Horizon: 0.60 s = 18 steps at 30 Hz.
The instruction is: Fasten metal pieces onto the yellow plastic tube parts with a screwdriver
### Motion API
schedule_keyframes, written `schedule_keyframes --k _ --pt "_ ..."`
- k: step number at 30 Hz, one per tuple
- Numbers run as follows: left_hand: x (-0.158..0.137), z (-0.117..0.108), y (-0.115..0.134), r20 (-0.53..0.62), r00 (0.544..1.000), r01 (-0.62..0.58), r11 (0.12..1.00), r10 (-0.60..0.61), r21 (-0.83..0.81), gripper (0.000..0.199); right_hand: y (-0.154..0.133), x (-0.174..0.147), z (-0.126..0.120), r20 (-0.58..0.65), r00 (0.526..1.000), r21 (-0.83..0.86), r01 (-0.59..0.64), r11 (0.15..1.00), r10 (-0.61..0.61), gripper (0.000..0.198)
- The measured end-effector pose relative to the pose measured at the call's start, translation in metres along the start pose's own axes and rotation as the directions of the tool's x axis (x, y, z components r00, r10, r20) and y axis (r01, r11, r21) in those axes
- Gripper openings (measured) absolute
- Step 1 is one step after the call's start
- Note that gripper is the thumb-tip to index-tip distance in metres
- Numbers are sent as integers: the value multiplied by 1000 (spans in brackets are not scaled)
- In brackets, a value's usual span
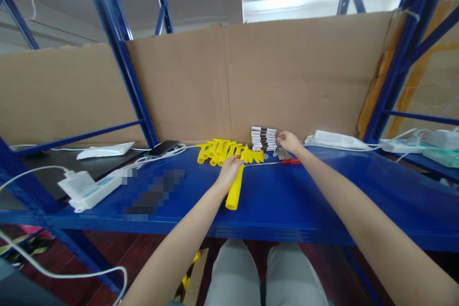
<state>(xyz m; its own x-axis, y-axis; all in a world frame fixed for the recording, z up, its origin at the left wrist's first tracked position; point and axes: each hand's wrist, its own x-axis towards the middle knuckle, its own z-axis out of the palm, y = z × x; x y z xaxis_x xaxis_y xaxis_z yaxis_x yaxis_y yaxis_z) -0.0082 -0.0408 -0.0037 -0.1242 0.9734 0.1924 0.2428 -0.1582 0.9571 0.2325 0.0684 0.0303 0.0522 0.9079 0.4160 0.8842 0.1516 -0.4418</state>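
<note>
My left hand (229, 170) is closed around a yellow plastic tube (234, 192), whose round open end points toward me. Behind it lie several similar yellow tubes (217, 151) and a row of small yellow wedge-shaped pieces (256, 156). At the right end of a stack of small white rolls with brown middles (263, 138) is my right hand (289, 140). Its fingers are pinched together; whatever they hold is too small to make out. Below it lie a red-handled screwdriver (291, 161), a small clear bag (283, 154) and tiny metal parts (275, 153).
A cardboard sheet (287, 67) stands along the back of the blue shelf (304, 201). White power strips lie at left (100, 191) and right (335, 139), with cables. A dark phone (164, 148) rests at back left. Blue posts (114, 33) frame both sides.
</note>
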Motion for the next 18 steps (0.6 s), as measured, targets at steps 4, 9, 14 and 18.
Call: schedule_keyframes --k 4,9,14,18 --pt "-5 2 6 5 998 61 997 -61 -49 38 -4 27 1 -39 996 80 -77 994 80 29" --pt "-6 3 7 -6 999 35 999 -35 -27 35 -5 50 8 -26 983 182 -176 967 184 29" --pt "-13 6 16 -16 994 109 990 -111 -85 37 -3 65 23 2 965 312 -250 916 263 32" --pt "-17 6 22 -21 990 137 985 -139 -101 37 -4 70 35 27 950 549 -273 790 310 30"
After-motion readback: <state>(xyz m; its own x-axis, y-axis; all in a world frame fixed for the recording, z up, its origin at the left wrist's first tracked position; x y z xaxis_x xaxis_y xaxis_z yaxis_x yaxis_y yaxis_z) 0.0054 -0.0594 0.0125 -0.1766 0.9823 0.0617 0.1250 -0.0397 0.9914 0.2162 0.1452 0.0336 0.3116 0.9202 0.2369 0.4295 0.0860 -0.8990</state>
